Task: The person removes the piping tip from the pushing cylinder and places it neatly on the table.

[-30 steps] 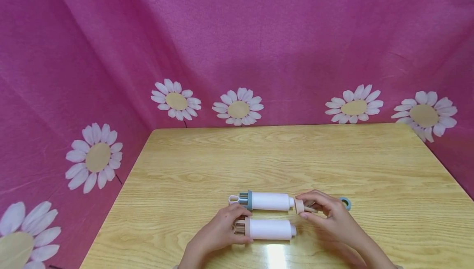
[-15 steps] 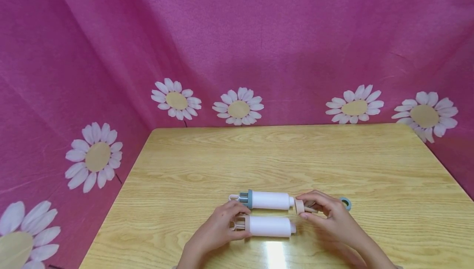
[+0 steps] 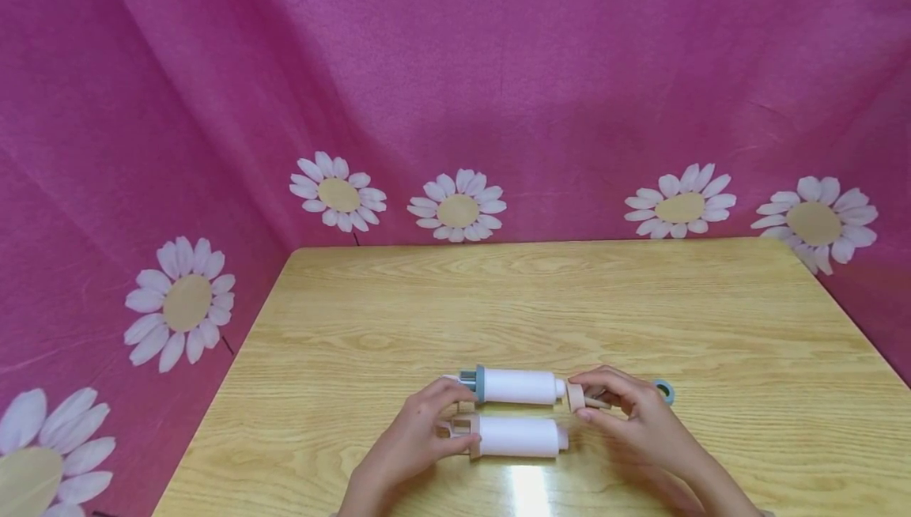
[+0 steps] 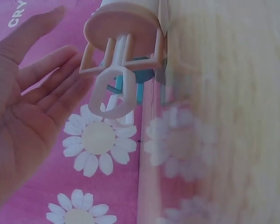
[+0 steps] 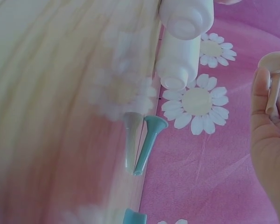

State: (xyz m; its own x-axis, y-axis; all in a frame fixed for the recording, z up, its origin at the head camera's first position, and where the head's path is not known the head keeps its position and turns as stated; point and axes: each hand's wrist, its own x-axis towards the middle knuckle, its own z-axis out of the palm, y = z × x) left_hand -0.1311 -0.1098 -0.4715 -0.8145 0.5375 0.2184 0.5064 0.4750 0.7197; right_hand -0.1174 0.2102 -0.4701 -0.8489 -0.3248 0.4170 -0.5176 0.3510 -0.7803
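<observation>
Two bare hands are working low over the pale wooden table (image 3: 541,296). The left hand (image 3: 420,439) is curling its fingers about the pink-beige caged end of the nearer white plastic cylinder (image 3: 518,436), which is lying on its side on the table; in the left wrist view the palm is lying open beside that end, so how firmly it is grasping cannot be told. The right hand (image 3: 636,416) is pinching a small pink-beige plastic plug with a round head and thin stem (image 3: 580,397) between thumb and fingertips, just off the right end of the farther white plastic cylinder with a blue-grey collar (image 3: 514,385). Both cylinders are lying parallel, close together, their bodies opaque, so nothing inside them is showing. Beyond the right hand, a small blue-grey plastic ring (image 3: 665,390) is resting on the table. In the right wrist view a teal funnel-shaped plug (image 5: 150,142) is lying near the cylinders' ends.
</observation>
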